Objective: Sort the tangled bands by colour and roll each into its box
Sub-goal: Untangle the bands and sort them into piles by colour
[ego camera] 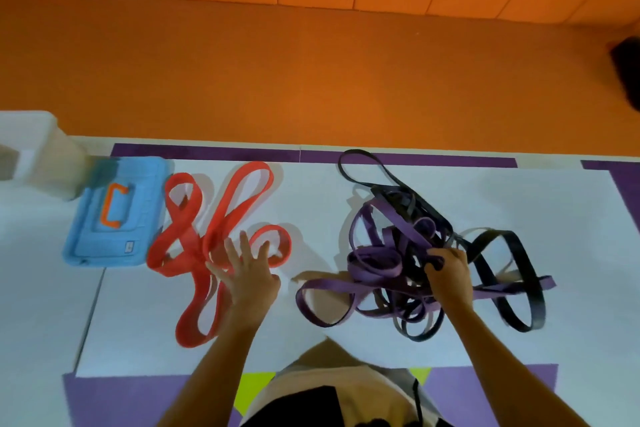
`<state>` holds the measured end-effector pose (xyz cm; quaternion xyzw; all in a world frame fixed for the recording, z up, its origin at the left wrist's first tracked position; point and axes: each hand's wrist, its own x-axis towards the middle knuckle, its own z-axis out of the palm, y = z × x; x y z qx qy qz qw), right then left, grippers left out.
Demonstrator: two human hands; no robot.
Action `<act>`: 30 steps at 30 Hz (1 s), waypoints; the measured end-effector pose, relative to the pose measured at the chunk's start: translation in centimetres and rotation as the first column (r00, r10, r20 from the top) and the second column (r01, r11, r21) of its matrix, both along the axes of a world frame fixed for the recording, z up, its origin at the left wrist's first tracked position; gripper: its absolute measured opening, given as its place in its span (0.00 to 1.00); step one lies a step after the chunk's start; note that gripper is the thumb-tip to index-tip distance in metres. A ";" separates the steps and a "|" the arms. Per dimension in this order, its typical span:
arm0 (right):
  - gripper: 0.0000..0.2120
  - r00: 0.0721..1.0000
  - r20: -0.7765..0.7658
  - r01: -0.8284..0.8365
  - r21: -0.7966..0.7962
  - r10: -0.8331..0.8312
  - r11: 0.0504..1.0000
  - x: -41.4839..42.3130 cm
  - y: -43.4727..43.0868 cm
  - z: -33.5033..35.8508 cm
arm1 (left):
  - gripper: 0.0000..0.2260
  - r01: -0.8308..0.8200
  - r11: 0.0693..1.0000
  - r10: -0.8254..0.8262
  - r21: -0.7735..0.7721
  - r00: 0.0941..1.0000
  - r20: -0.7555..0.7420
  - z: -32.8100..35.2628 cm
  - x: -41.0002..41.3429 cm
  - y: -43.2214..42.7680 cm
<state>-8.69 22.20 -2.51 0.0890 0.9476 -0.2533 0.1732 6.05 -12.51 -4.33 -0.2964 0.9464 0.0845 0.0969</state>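
Note:
Red bands (194, 239) lie in loose loops on the white mat, left of centre. My left hand (244, 270) hovers over or rests on their right side with the fingers spread and straight. To the right sits a tangle of purple bands (377, 263) and black bands (512, 274) twisted together. My right hand (448, 274) reaches into the middle of that tangle, and its curled fingers grip strands there; purple and black both pass under the fingers. A blue box lid (114, 215) with an orange handle lies at the left.
A white translucent box (38, 152) stands at the far left, touching the blue lid. The white mat (519, 191) has purple borders, and an orange floor and wall lie beyond its far edge. A dark object (628, 69) sits at the right edge.

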 end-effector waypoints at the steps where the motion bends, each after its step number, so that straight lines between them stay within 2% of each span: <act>1: 0.14 0.999 -0.042 -0.026 -0.023 0.025 0.999 0.1 0.1 0.0 | 0.31 0.027 0.999 -0.027 0.021 1.000 -0.014 0.1 -0.5 0.8; 4: 0.14 0.967 -0.080 -0.250 -0.125 0.242 0.960 0.7 -0.7 0.3 | 0.28 0.089 0.961 -0.105 0.261 0.993 0.046 1.0 -3.2 4.4; 7: 0.13 0.856 -0.031 -0.507 -0.245 0.516 0.827 1.2 -2.0 0.9 | 0.22 0.158 0.800 -0.175 0.579 0.984 -0.027 1.8 -6.4 8.9; 10: 0.15 0.800 -0.004 -0.545 -0.425 0.600 0.723 0.8 -1.9 1.2 | 0.19 -0.009 0.619 -0.009 0.785 1.000 0.018 2.9 -9.2 13.5; 12: 0.13 0.834 -0.025 -0.481 -0.522 0.552 0.704 0.0 -0.8 1.4 | 0.27 -0.159 0.537 0.146 0.829 0.985 0.095 2.9 -10.6 15.5; 14: 0.11 0.895 -0.046 -0.384 -0.589 0.444 0.711 -1.2 1.0 1.4 | 0.37 -0.253 0.574 0.254 0.779 0.959 0.125 2.7 -11.5 16.9; 16: 0.12 0.947 -0.070 -0.297 -0.567 0.315 0.768 -2.6 2.7 1.3 | 0.38 -0.286 0.666 0.301 0.688 0.948 0.103 2.2 -11.7 18.1; 18: 0.12 0.979 -0.111 -0.202 -0.494 0.169 0.845 -3.5 4.3 0.9 | 0.36 -0.302 0.704 0.330 0.643 0.941 0.080 1.8 -11.2 19.4; 20: 0.11 0.980 -0.192 -0.114 -0.353 0.047 0.929 -4.1 5.8 -0.1 | 0.35 -0.318 0.742 0.340 0.590 0.937 0.078 1.7 -10.6 20.4; 22: 0.12 0.988 -0.156 -0.032 -0.267 -0.011 0.963 -4.6 7.0 -1.2 | 0.36 -0.318 0.773 0.338 0.549 0.939 0.069 1.6 -10.0 21.0; 24: 0.18 1.000 0.023 -0.010 -0.327 0.018 0.945 -5.0 7.4 -2.1 | 0.36 -0.294 0.761 0.349 0.578 0.937 0.018 1.7 -9.4 21.3; 26: 0.22 0.979 0.155 -0.073 -0.346 0.134 0.935 -5.0 7.4 -2.8 | 0.38 -0.283 0.742 0.368 0.608 0.930 -0.015 1.9 -8.7 21.2; 28: 0.21 0.961 0.178 -0.153 -0.288 0.210 0.945 -4.6 7.2 -3.0 | 0.38 -0.234 0.736 0.361 0.635 0.930 -0.075 2.1 -7.8 20.8; 30: 0.18 0.960 0.151 -0.196 -0.233 0.235 0.952 -4.4 7.3 -3.0 | 0.33 -0.155 0.736 0.340 0.659 0.926 -0.162 2.5 -7.1 20.0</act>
